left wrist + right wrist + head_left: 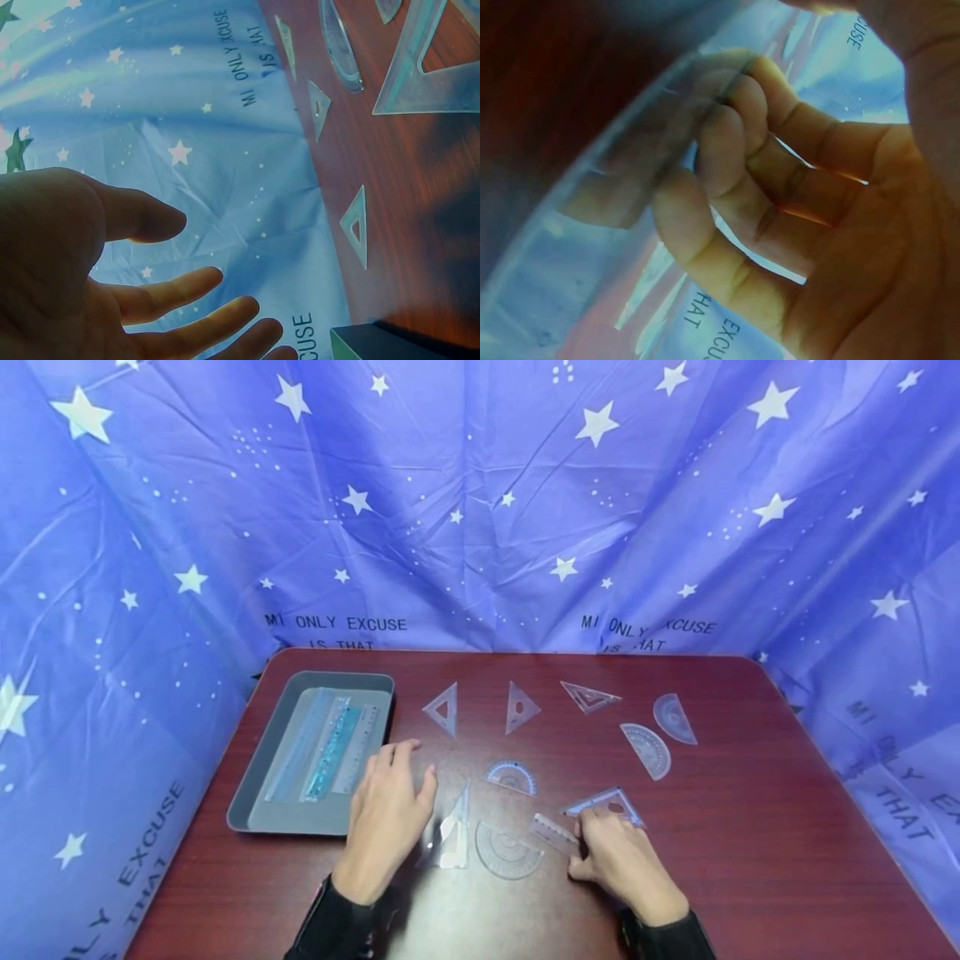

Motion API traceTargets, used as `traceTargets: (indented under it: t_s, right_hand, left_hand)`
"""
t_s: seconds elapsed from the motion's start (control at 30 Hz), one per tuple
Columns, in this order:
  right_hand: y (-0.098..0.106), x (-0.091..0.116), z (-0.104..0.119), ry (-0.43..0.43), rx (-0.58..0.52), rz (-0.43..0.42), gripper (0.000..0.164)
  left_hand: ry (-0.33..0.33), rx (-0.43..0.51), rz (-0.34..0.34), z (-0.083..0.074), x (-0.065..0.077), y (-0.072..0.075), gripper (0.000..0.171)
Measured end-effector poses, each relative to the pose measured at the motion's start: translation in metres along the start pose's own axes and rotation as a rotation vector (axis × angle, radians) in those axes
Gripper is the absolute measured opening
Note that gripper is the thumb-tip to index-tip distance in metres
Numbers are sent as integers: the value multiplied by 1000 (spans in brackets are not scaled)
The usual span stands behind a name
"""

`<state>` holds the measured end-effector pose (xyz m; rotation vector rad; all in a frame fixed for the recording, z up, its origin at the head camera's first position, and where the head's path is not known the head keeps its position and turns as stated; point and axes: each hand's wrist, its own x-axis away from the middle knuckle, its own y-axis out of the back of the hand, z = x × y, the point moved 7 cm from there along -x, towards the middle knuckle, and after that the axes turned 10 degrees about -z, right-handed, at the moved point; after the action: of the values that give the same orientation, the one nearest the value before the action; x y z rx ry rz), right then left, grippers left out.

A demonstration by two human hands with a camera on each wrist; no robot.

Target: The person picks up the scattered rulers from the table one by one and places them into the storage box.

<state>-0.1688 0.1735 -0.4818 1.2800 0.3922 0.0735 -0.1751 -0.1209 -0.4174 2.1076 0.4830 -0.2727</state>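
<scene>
My right hand holds a short clear ruler by its right end, low over the table. In the right wrist view, curled fingers meet the edge of a clear strip. A blue-edged set square lies just beyond that hand. My left hand is spread with nothing in it, beside the grey tray. Inside the tray lie several rulers, among them a teal ruler. Between my hands are a large clear set square and a round-edged clear protractor.
A blue-marked protractor lies mid-table. Farther back are a left set square, a middle set square and a right set square. Two protractors, a nearer protractor and a farther protractor, lie right. A starry curtain hangs behind.
</scene>
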Motion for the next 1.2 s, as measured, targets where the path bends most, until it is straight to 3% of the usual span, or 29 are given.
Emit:
traceTargets:
  t_s: [0.17, 0.33, 0.53, 0.7, 0.87, 0.93, 1.07, 1.2]
  right_hand:
    - [9, -5, -3, -22, -35, 35, 33]
    - [26, -15, -5, -107, -112, 40, 32]
    - [49, -28, 5, -196, -292, -87, 25]
    - [62, -36, 21, -268, -418, -203, 25]
    - [61, -41, 42, -279, -471, -247, 26]
    - [59, -42, 50, -262, -467, -261, 26]
    - [54, -41, 65, -222, -418, -323, 25]
    - [51, -37, 74, -201, -366, -390, 27]
  left_hand:
    - [72, 48, 48, 3, 3, -4, 43]
    - [94, 187, 90, 2, 6, -15, 40]
    - [111, 432, 147, -3, 13, -36, 35]
    - [214, 609, 227, -15, 24, -53, 37]
    - [364, 1038, 365, -37, 38, -72, 44]
    - [441, 1167, 421, -45, 44, -79, 48]
    - [544, 1248, 427, -53, 52, -85, 48]
    - [578, 1266, 370, -56, 53, -87, 45]
